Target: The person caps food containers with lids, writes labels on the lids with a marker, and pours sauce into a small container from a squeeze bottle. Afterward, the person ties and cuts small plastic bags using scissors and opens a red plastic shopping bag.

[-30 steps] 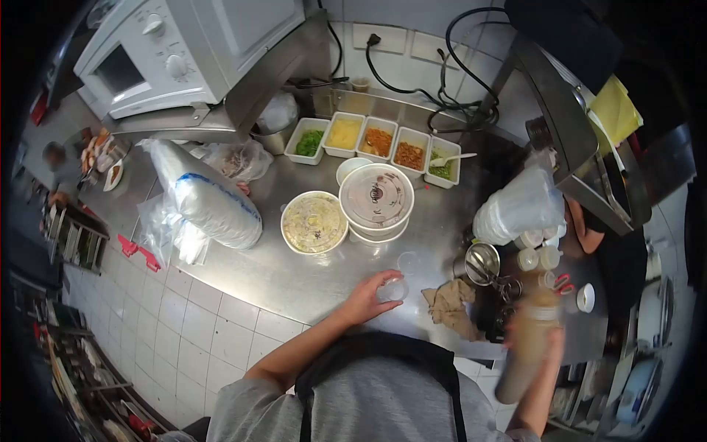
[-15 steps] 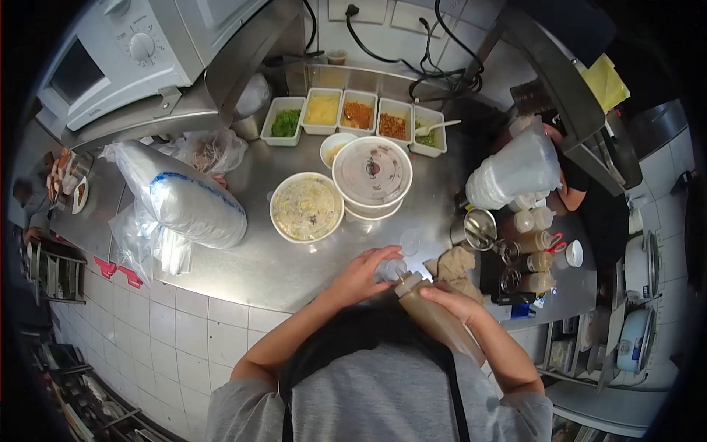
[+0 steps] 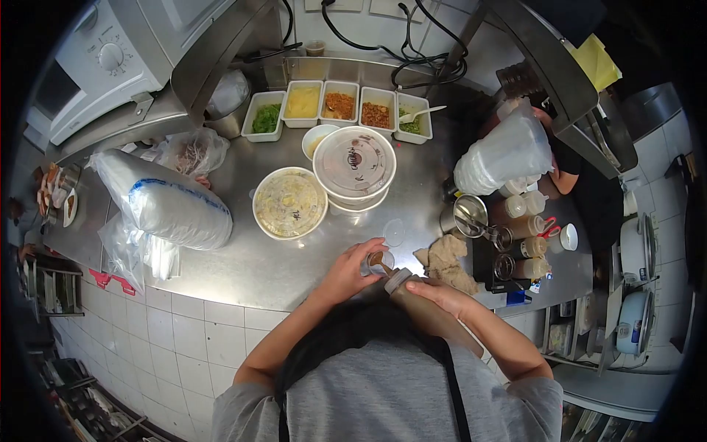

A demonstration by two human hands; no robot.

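Between the fingers of my left hand (image 3: 349, 274) is a small clear sauce cup (image 3: 386, 259) with brown sauce in it. My right hand (image 3: 443, 297) is wrapped round a large squeeze bottle (image 3: 421, 309) of brownish sauce, tilted so its nozzle reaches the cup's mouth. A clear round lid (image 3: 393, 233) lies on the steel counter just beyond the cup. To the right of it is a crumpled brown cloth (image 3: 446, 262). Farther back stand a lidded tub with writing on top (image 3: 355, 163) and a covered bowl of yellowish food (image 3: 290, 203).
White trays of toppings (image 3: 339, 103) line the back of the counter (image 3: 243, 269). A bulky plastic bag roll (image 3: 180, 202) lies left. At right are a metal pot (image 3: 451, 221), several squeeze bottles (image 3: 524, 227) and a bag-covered stack (image 3: 501, 155). Another person's arm (image 3: 565, 183) shows behind them.
Brown sauce now shows in the cup, and the bottle's nozzle points into it. The whole view has shifted slightly, moving the counter items left.
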